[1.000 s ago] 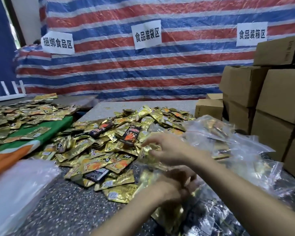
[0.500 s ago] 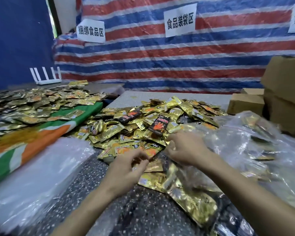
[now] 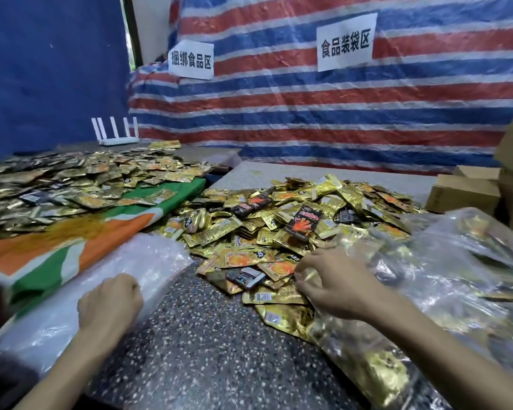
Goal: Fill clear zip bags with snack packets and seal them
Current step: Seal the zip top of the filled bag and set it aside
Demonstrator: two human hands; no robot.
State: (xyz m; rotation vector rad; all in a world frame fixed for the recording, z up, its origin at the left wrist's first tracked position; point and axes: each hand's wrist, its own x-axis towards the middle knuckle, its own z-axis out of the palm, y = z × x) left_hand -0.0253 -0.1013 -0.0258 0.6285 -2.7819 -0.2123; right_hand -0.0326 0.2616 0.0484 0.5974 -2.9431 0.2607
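Note:
A heap of gold and black snack packets [image 3: 279,229] covers the middle of the speckled table [image 3: 202,356]. My right hand [image 3: 335,282] pinches the top edge of a clear zip bag filled with gold packets [image 3: 365,365], which lies flat at the heap's near right edge. My left hand [image 3: 110,303] rests with curled fingers on a stack of empty clear bags [image 3: 151,258] at the left. Whether it grips a bag is unclear.
More filled clear bags [image 3: 474,261] are piled at the right. A second spread of packets [image 3: 57,184] lies on a green and orange cloth [image 3: 71,244] at the left. Cardboard boxes [image 3: 462,193] stand at the far right, a white router [image 3: 116,131] at the back left.
My left hand has left the filled bag and moved left onto the stack of empty clear bags. My right hand stays on the filled bag. The view has swung left.

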